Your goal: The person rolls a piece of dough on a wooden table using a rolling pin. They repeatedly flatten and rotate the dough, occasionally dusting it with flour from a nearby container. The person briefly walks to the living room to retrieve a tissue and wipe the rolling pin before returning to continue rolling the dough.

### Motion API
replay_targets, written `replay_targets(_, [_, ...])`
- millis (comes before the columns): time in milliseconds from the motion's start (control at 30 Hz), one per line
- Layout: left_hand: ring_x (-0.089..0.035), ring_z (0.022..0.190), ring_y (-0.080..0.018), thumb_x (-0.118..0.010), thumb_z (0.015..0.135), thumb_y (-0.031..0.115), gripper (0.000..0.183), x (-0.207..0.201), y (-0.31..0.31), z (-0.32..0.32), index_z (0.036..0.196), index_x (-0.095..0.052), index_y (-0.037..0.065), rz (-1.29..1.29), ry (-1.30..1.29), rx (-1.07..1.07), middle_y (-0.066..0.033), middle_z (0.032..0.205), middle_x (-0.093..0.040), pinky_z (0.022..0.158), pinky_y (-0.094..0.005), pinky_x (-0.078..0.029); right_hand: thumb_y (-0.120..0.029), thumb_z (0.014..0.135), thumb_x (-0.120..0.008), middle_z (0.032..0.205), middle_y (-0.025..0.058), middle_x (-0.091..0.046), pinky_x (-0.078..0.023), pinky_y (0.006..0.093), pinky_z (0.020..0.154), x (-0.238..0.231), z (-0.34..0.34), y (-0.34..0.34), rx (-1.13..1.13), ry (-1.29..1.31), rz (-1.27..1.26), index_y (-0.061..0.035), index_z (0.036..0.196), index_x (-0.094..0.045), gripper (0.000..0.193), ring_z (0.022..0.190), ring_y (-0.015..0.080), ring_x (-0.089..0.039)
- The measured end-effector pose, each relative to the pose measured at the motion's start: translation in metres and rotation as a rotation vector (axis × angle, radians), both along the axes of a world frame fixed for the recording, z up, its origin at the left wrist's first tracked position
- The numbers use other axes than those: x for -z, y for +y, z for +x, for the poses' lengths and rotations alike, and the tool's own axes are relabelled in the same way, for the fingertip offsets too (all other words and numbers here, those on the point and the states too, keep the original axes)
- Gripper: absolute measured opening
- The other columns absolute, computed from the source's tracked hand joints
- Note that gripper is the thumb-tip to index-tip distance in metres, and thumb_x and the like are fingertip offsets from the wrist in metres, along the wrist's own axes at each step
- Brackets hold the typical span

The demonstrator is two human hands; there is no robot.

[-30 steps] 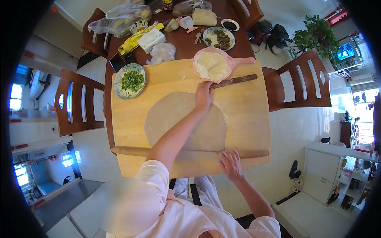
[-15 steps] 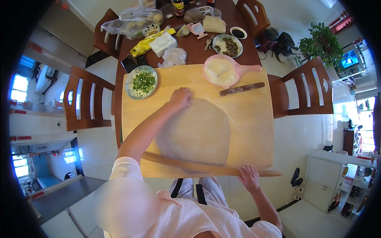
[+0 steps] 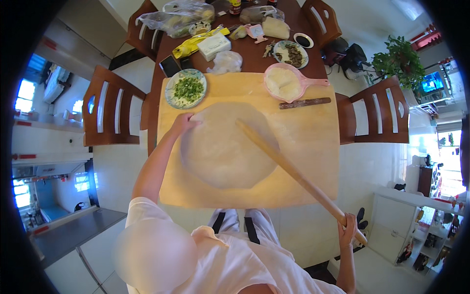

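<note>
A large round dough sheet (image 3: 225, 152) lies flat on the wooden board (image 3: 313, 166). My left hand (image 3: 186, 122) is at its far left edge, with fingers closed on the rim of the dough. A long wooden rolling pin (image 3: 293, 171) slants from the middle of the sheet to beyond the board's near right corner. Close to its outer end, my right hand (image 3: 348, 230) is wrapped round it.
A plate of chopped green onion (image 3: 187, 89) sits at the board's far left. Far right are a pink flour scoop (image 3: 283, 83) and a short dark stick (image 3: 304, 103). Behind them are a plate of brown pieces (image 3: 293, 55), a tissue pack (image 3: 214, 46) and bags. Chairs (image 3: 374, 110) flank the table.
The rolling pin has swung from lying along the board's near edge to a diagonal over the dough. My right hand moved right and nearer; my left moved left along the dough's edge.
</note>
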State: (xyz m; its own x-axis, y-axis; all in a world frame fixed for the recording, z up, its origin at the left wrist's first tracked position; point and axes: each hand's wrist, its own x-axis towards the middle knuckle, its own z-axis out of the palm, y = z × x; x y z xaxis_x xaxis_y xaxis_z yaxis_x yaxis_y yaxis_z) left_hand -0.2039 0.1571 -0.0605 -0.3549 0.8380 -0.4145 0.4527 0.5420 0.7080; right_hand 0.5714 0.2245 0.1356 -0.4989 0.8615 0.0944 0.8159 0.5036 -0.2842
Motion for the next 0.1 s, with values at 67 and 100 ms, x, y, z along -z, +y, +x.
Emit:
replay_targets(67, [-0.043, 0.124, -0.0129, -0.078, 0.079, 0.031, 0.07, 0.003, -0.042, 0.014, 0.14, -0.047, 0.015, 0.235, -0.099, -0.139, -0.0113, 0.134, -0.052, 0.102, -0.0269, -0.031, -0.02, 0.08, -0.072, 0.103, 0.0193, -0.059, -0.046, 0.0472, 0.086, 0.014, -0.016, 0.008, -0.005, 0.038, -0.045, -0.0005, 0.109, -0.06, 0.038, 0.096, 0.0392, -0.058])
replay_targets(100, [-0.032, 0.142, -0.0117, -0.079, 0.078, 0.033, 0.084, 0.005, -0.063, 0.034, 0.149, -0.038, 0.016, 0.355, -0.15, -0.205, -0.0132, 0.15, -0.042, 0.115, -0.0235, -0.02, -0.024, 0.081, -0.073, 0.104, 0.0199, -0.059, -0.046, 0.0479, 0.085, 0.021, -0.026, 0.014, -0.005, 0.053, -0.067, -0.0013, 0.11, -0.061, 0.039, 0.097, 0.0396, -0.058])
